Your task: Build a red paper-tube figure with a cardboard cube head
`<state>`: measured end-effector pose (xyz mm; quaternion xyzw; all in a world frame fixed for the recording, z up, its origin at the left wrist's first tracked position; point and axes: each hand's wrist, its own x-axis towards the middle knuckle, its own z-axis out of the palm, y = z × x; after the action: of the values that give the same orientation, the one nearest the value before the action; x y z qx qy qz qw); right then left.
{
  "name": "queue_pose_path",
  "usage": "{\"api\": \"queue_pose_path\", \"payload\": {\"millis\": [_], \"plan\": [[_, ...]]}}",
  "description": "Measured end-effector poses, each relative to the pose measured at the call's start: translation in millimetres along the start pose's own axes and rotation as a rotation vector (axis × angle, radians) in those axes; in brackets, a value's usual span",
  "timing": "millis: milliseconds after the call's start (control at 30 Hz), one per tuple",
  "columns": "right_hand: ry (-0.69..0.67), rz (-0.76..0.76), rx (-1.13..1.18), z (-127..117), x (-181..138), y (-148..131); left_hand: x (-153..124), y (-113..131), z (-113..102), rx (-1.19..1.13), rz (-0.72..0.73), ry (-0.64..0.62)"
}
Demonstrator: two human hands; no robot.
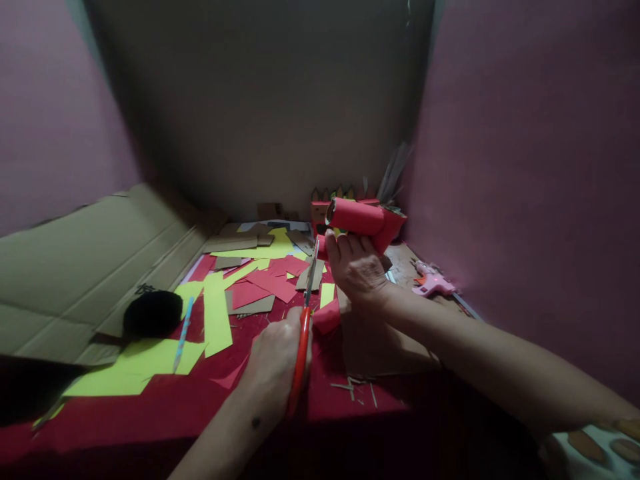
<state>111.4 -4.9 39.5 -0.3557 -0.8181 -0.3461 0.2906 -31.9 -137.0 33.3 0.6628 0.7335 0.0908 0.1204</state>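
My left hand (275, 357) is closed around the red handles of a pair of scissors (301, 353). Their blades point away from me, and the tips are close to the end of a small red piece at my right hand's fingertips. Raised over the table, my right hand (361, 270) grips a red paper-covered cardboard tube structure (357, 217). One tube lies across the top with its open end facing left, and another part angles down behind the fingers. My fingers hide part of its underside, so I cannot tell how the pieces join.
Yellow paper (217, 313), red paper pieces (273, 283) and cardboard scraps cover the dark red tabletop. A blue pencil (184, 333) and a black fuzzy object (153, 313) lie left. A pink glue gun (434, 280) is right. Large cardboard (95, 267) leans on the left wall.
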Motion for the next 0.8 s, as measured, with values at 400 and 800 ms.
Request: {"api": "queue_pose_path", "payload": {"millis": [400, 800], "plan": [[-0.108, 0.686, 1.534, -41.5, -46.6, -22.3, -6.1, -15.7, 10.1, 0.149, 0.195, 0.356], [0.392, 1.057, 2.187, -23.6, -7.7, -14.4, -18.1, -3.4, 34.6, 0.046, 0.536, 0.818]]}}
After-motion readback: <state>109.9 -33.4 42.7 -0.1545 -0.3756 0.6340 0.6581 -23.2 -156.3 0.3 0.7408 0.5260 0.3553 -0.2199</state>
